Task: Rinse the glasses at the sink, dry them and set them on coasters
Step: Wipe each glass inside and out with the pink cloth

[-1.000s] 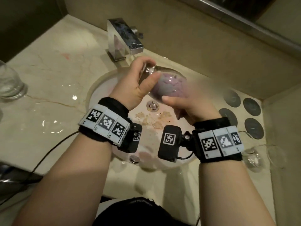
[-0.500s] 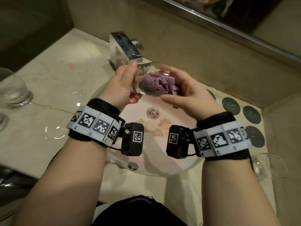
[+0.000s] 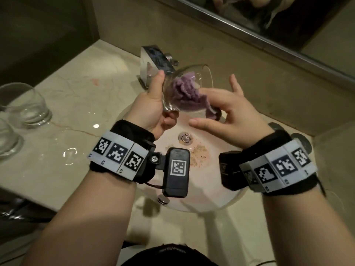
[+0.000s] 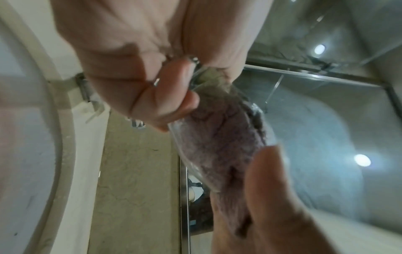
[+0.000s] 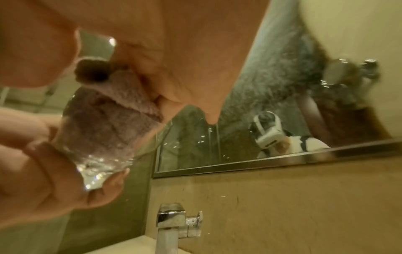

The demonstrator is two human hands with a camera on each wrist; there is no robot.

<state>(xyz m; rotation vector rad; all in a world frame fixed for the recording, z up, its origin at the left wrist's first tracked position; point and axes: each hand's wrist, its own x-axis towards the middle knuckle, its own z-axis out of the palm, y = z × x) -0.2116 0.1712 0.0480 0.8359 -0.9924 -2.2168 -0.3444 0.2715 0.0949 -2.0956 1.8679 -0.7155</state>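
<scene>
A clear round glass (image 3: 185,73) hangs tilted over the sink (image 3: 211,198), mouth toward the upper right. My left hand (image 3: 159,101) grips its base, thumb along the side; the left wrist view shows the fingers curled round the glass (image 4: 193,154). A purple cloth (image 3: 184,95) is stuffed inside, and a tail of it hangs out of the mouth. My right hand (image 3: 210,109) pinches that tail between thumb and fingers, the little finger raised. In the right wrist view the cloth (image 5: 108,120) fills the glass (image 5: 104,154).
The chrome faucet (image 3: 155,60) stands just behind the glass. Two more glasses (image 3: 28,104) (image 3: 5,137) stand on the wet marble counter at the left. Dark round coasters (image 3: 301,141) lie at the right, mostly behind my right wrist. Brownish residue lies by the drain (image 3: 185,138).
Both hands have lifted the glass higher above the basin and tilted its mouth up to the right. My right hand has drawn back to the right, and a tail of cloth now hangs out.
</scene>
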